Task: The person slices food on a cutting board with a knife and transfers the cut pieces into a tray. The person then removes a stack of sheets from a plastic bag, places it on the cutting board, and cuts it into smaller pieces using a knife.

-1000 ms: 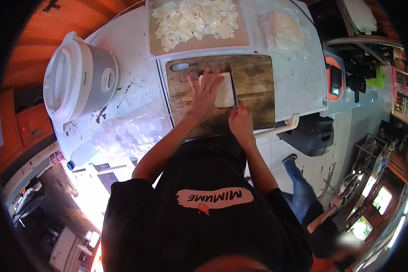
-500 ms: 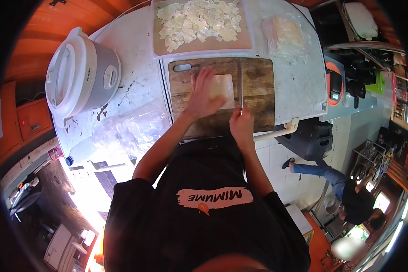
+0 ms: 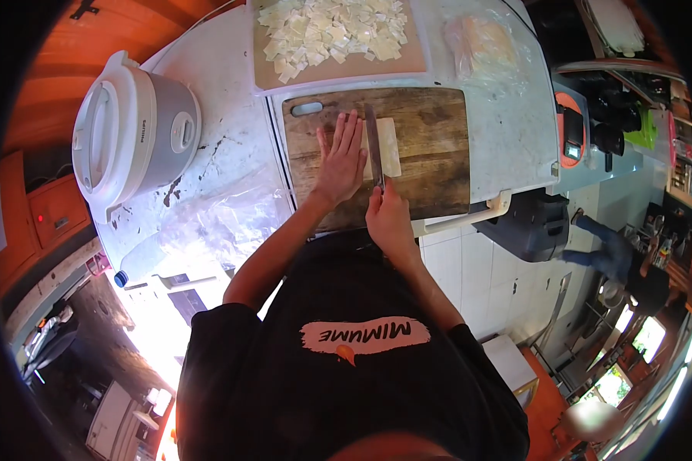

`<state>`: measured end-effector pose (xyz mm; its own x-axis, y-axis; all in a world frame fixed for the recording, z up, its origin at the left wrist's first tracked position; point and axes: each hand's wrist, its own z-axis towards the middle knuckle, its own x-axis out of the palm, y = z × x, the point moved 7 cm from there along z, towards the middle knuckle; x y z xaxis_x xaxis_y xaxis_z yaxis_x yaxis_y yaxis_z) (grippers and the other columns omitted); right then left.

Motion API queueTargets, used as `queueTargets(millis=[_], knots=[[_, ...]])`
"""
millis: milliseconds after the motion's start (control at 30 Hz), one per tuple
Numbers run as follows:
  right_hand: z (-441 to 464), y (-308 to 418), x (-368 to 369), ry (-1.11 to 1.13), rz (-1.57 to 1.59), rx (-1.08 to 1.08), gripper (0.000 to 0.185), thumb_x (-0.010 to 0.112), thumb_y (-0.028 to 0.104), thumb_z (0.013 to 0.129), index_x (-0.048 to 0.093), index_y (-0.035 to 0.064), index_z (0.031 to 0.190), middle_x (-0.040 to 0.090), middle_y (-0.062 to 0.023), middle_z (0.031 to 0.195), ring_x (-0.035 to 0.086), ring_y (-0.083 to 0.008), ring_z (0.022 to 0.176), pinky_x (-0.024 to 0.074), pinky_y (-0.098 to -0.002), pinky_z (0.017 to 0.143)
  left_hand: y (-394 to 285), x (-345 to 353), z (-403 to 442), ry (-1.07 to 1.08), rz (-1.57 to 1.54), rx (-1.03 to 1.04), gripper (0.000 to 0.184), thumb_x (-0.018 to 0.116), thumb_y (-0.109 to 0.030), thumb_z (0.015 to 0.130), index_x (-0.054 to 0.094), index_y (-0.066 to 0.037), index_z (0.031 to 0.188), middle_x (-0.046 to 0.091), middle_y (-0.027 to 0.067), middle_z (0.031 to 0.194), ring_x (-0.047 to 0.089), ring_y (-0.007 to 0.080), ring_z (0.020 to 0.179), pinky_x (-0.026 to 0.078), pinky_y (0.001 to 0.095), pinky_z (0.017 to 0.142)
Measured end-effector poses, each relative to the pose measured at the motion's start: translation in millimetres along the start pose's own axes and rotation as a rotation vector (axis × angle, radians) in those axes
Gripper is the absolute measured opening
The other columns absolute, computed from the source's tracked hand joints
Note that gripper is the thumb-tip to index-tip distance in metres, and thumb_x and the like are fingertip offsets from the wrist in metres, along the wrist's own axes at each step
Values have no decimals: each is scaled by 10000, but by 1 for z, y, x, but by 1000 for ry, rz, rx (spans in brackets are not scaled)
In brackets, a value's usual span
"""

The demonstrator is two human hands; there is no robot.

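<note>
A wooden cutting board (image 3: 430, 177) lies in front of me with a pale, flat, square-edged sheet or stack (image 3: 390, 147) on it, which looks like dough wrappers. My left hand (image 3: 341, 165) is flat, fingers stretched out, over the left part of the pale stack and hides some of it. In my right hand (image 3: 390, 219) is the handle of a knife (image 3: 374, 146). Its long blade points away from me and lies across the stack, just right of my left fingers. A strip of the stack shows to the right of the blade.
Beyond the board, a tray (image 3: 346, 81) bears many small cut pale pieces (image 3: 334, 34). A plastic bag with pale contents (image 3: 484, 50) lies at the back right. On the left are a rice cooker (image 3: 138, 131) and clear plastic bags (image 3: 223, 223). Another person (image 3: 630, 269) is far right.
The knife and my right hand have moved left, from beside the stack to over it. My left hand has flattened on the stack's left part. The other person has moved farther off.
</note>
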<state>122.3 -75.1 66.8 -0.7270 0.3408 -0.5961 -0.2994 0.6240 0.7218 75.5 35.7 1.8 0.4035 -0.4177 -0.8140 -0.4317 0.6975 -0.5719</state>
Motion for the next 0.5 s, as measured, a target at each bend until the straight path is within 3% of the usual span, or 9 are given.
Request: queueTargets(millis=[67,300,400,500], knots=[[0,-3,4,-3,-4,-28,351,469,88,934,438,-6,1270,600,-290,714,583,-501,702,453,-575,614,1,1,0,18,-23,-3,585,416,-192,959,242,32,1470,121,153,1582,69,317,1474,25,636,1120],[-2,-3,8,27,-19,-15,354,458,88,922,457,-56,1245,610,-326,737,606,-506,730,491,-587,662,-1,3,0,45,33,0,610,415,-159,949,190,38,1481,116,171,1578,54,352,1469,9,593,1137],[-2,-5,10,64,-82,9,376,462,83,912,444,-60,1260,613,-324,739,610,-505,729,496,-586,668,-1,6,0,50,44,-16,611,408,-143,941,189,41,1481,120,175,1576,55,355,1469,6,601,1134],[-2,-4,10,64,-76,16,391,469,84,906,433,-58,1269,614,-324,738,612,-504,727,497,-590,669,-2,10,1,36,118,-37,632,459,-208,919,256,55,1456,126,166,1579,67,349,1469,4,665,1105]])
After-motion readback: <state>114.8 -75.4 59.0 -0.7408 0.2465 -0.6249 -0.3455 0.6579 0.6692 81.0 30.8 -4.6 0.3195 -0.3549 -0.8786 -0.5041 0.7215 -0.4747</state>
